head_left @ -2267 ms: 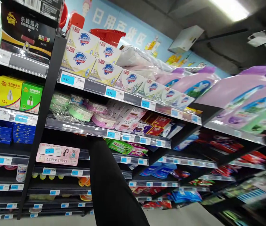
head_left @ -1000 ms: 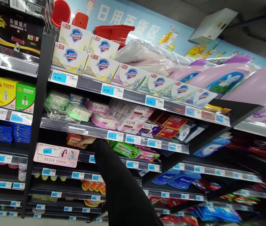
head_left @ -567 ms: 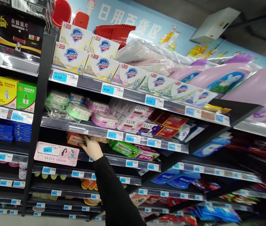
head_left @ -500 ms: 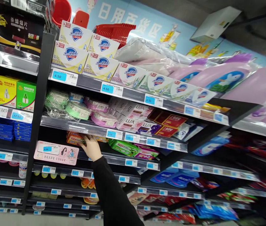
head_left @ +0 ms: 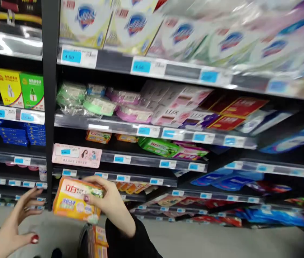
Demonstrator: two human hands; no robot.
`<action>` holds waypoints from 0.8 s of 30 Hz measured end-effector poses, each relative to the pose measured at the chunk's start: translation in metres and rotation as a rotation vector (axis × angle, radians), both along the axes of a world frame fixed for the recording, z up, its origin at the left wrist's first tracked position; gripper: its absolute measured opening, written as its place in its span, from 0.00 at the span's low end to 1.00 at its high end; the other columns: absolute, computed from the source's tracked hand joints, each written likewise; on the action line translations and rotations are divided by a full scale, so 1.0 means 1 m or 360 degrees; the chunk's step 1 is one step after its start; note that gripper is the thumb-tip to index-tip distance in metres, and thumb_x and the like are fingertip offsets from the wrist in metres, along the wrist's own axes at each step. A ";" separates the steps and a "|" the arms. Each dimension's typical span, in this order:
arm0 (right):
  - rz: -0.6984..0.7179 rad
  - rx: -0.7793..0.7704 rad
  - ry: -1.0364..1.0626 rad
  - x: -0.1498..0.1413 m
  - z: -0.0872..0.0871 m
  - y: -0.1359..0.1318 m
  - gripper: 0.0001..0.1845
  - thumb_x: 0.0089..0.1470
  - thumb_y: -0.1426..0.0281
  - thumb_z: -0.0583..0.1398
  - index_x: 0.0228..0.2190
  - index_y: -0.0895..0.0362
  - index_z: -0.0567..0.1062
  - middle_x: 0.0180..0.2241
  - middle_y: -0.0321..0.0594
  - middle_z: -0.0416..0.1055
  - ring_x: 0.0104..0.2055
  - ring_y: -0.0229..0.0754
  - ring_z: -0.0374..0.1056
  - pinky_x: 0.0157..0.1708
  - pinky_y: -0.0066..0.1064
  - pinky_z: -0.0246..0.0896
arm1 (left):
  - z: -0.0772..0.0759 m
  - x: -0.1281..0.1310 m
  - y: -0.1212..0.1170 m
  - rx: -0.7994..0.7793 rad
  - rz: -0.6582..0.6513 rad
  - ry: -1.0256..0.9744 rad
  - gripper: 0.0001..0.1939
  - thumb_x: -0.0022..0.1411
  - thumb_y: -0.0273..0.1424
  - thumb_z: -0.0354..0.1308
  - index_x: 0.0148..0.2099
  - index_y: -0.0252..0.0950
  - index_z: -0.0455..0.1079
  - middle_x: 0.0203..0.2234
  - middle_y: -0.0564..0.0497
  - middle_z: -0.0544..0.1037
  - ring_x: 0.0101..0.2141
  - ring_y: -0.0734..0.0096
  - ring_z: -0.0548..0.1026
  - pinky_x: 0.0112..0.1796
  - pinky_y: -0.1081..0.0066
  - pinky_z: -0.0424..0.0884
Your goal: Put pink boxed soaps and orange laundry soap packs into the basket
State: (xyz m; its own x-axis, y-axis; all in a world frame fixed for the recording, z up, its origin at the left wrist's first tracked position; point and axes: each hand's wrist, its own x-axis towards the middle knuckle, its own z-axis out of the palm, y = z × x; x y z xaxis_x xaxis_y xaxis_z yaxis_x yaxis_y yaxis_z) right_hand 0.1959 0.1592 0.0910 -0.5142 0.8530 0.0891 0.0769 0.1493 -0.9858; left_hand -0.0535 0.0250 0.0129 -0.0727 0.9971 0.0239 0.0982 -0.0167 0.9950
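My right hand grips an orange-and-yellow soap pack low in front of the shelves. Its fingers wrap the pack's right end. My left hand is open with fingers spread, just left of the pack and not touching it. Below the pack, more orange packs show beside my dark sleeve. On the third shelf lie the same kind of orange packs and green packs.
Black shelving with blue price tags fills the view. Boxed soaps line the top shelf, wrapped soaps and pink boxes the one below. A black upright post divides the bays. Grey floor runs below.
My right hand pulled an orange pack off the third shelf and brought it down in front of me. My left hand came into view. The camera tilted down and blurred.
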 end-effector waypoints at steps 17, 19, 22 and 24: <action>0.0213 -0.0300 0.0447 0.000 -0.063 -0.073 0.40 0.42 0.65 0.69 0.55 0.47 0.59 0.53 0.46 0.58 0.52 0.48 0.64 0.48 0.36 0.62 | 0.034 0.037 0.003 -0.0103 -0.0005 -0.0077 0.34 0.38 0.33 0.65 0.50 0.42 0.61 0.43 0.49 0.73 0.40 0.64 0.75 0.37 0.73 0.71; 0.0183 -0.0434 0.0443 -0.005 -0.072 -0.072 0.36 0.44 0.61 0.67 0.52 0.50 0.61 0.47 0.45 0.64 0.46 0.46 0.68 0.41 0.33 0.65 | 0.037 0.036 0.009 -0.0320 -0.0037 -0.0092 0.31 0.43 0.37 0.65 0.49 0.38 0.60 0.42 0.46 0.74 0.37 0.66 0.74 0.35 0.74 0.71; 0.0038 -0.0695 0.0448 -0.018 -0.085 -0.069 0.29 0.47 0.53 0.64 0.46 0.55 0.65 0.36 0.41 0.69 0.30 0.40 0.70 0.28 0.29 0.66 | 0.033 0.031 0.018 -0.0566 -0.0012 -0.0139 0.28 0.51 0.47 0.60 0.47 0.33 0.62 0.44 0.40 0.72 0.36 0.64 0.73 0.33 0.68 0.73; -0.0065 -0.0806 0.0436 -0.025 -0.091 -0.069 0.27 0.48 0.50 0.61 0.42 0.56 0.66 0.32 0.38 0.69 0.23 0.37 0.69 0.23 0.28 0.64 | 0.025 0.028 0.023 -0.0670 0.0003 -0.0179 0.31 0.51 0.51 0.58 0.47 0.30 0.62 0.42 0.38 0.72 0.33 0.64 0.73 0.32 0.64 0.74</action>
